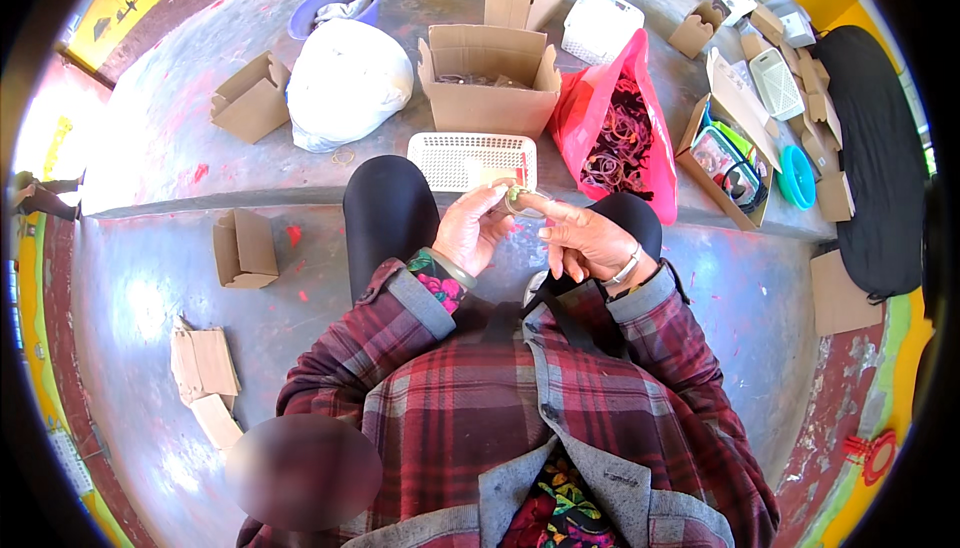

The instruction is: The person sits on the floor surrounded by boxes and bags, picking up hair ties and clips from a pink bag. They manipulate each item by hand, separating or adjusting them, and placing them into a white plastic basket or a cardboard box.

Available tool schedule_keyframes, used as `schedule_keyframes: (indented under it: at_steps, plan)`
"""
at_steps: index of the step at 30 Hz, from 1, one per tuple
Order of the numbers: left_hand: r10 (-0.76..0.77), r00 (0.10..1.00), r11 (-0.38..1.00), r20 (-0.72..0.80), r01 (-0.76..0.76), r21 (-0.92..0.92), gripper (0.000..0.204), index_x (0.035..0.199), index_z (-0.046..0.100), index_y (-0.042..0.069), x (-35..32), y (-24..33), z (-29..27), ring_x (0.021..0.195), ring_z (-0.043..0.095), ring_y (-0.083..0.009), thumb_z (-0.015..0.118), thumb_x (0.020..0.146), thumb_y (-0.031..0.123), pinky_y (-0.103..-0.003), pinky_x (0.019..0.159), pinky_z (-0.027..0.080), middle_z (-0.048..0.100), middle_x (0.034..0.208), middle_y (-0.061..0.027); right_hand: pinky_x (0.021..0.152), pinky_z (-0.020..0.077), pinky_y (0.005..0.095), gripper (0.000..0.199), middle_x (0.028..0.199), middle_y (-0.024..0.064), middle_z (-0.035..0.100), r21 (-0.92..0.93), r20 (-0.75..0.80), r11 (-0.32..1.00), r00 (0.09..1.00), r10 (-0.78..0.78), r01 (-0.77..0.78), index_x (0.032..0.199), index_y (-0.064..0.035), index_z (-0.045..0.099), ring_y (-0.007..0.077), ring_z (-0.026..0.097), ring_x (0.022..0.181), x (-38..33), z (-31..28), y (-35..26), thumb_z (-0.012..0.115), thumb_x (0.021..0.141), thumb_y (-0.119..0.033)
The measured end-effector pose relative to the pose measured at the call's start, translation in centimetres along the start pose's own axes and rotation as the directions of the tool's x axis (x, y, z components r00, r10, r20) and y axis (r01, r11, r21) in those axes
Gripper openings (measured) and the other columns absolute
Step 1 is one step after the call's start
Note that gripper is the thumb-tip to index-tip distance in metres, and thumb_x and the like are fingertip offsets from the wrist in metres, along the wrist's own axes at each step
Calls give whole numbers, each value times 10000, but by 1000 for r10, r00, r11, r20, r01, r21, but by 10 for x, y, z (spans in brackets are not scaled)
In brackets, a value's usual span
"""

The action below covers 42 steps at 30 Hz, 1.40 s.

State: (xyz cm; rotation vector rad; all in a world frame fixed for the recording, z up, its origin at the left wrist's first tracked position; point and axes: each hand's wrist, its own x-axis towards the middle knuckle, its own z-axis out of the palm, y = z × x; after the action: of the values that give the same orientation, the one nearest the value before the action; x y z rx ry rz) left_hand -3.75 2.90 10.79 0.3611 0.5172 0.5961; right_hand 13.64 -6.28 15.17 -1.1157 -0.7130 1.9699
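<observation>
My left hand (470, 231) and my right hand (592, 240) meet over my knees, just in front of a white perforated basket (421, 161). Between their fingertips is a thin, pale ring-shaped band (515, 204) with a small green part on its upper left side. My left thumb and fingers pinch that green side. The right index finger reaches along the band's other side, with the remaining fingers curled below. Whether the band is a bracelet or a hair tie is too small to tell. Something flat and reddish-yellow lies in the basket's right end.
A pink-red bag (572, 113) of dark and pink bands stands right of the basket. Behind the basket is an open cardboard box (490, 110); a white sack (350, 83) sits left. To the right are a box of goods (718, 203) and a turquoise basin (797, 176). The raised ledge's edge (300, 196) crosses ahead.
</observation>
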Motion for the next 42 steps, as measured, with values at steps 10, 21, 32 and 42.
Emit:
schedule_keyframes:
  at_steps: [10, 21, 32, 42]
  plan:
    - [65, 997, 996, 35, -67, 58, 267, 1126, 521, 56, 1, -3, 2, 820, 585, -139, 493, 892, 182, -193, 595, 418, 609, 1002, -115, 395, 448, 197, 613, 618, 75, 602, 143, 33, 990, 999, -22, 17, 1399, -198, 199, 114, 560, 431, 10, 11, 13, 526, 880, -177]
    - [58, 995, 998, 77, -57, -22, 326, 1205, 462, 16, 1, 2, 4, 964, 572, -181, 471, 894, 114, -200, 627, 428, 572, 1105, -166, 408, 444, 201, 664, 689, 92, 619, 213, 77, 973, 991, -106, 88, 1412, -174, 106, 129, 568, 457, 16, 15, 21, 513, 890, -221]
    - [33, 992, 999, 119, -34, 2, 314, 1170, 489, 25, 2, 2, 0, 951, 569, -145, 530, 864, 86, -158, 580, 415, 583, 1076, -141, 366, 400, 191, 662, 678, 89, 609, 279, 77, 957, 992, -99, 74, 1413, -209, 85, 118, 544, 421, 18, 23, 25, 500, 897, -200]
    - [2, 997, 1000, 72, -3, 15, 304, 1158, 492, 25, 6, -3, -6, 961, 567, -150, 534, 861, 80, -166, 604, 434, 561, 1116, -150, 363, 395, 195, 642, 651, 67, 602, 208, 29, 978, 999, -19, 12, 1409, -223, 123, 114, 537, 408, 15, 21, 20, 500, 893, -166]
